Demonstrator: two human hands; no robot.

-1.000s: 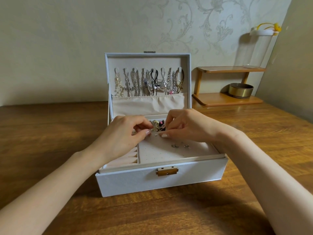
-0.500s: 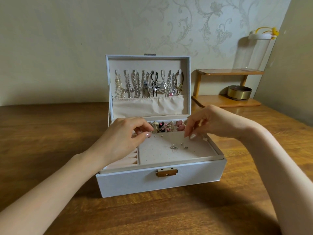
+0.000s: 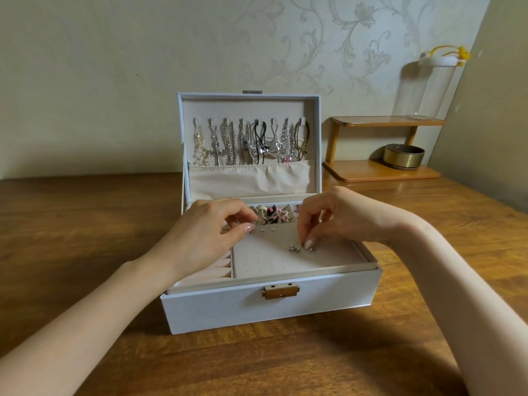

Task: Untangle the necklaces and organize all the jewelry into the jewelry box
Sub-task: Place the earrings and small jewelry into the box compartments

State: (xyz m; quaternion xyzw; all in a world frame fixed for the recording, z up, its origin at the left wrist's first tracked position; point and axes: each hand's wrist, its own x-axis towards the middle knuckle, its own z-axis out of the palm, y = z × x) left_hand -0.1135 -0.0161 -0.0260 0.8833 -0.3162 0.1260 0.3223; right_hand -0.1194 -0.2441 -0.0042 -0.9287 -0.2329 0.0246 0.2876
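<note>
A white jewelry box (image 3: pixel 217 312) stands open on the wooden table. Several necklaces (image 3: pixel 245 144) hang from hooks inside its lid. A beige perforated earring pad (image 3: pixel 268 264) fills the top tray, with three small studs (image 3: pixel 273 229) in its far row. My left hand (image 3: pixel 205 232) sits at the pad's far left corner, thumb and forefinger pinched there. My right hand (image 3: pixel 343 218) reaches down onto a cluster of loose silver earrings (image 3: pixel 294 248) and pinches one with its fingertips. Colourful small pieces (image 3: pixel 274 215) fill the rear compartment.
Pink ring rolls (image 3: pixel 220 270) lie left of the pad. A two-tier wooden shelf (image 3: pixel 380 170) at the back right holds a brass tin (image 3: pixel 403 156) and a tall clear container (image 3: pixel 428 90). The table (image 3: pixel 85 252) extends on all sides of the box.
My right hand left the pad's far row, swung right, then came down onto the loose earrings. My left hand has stayed at the pad's corner.
</note>
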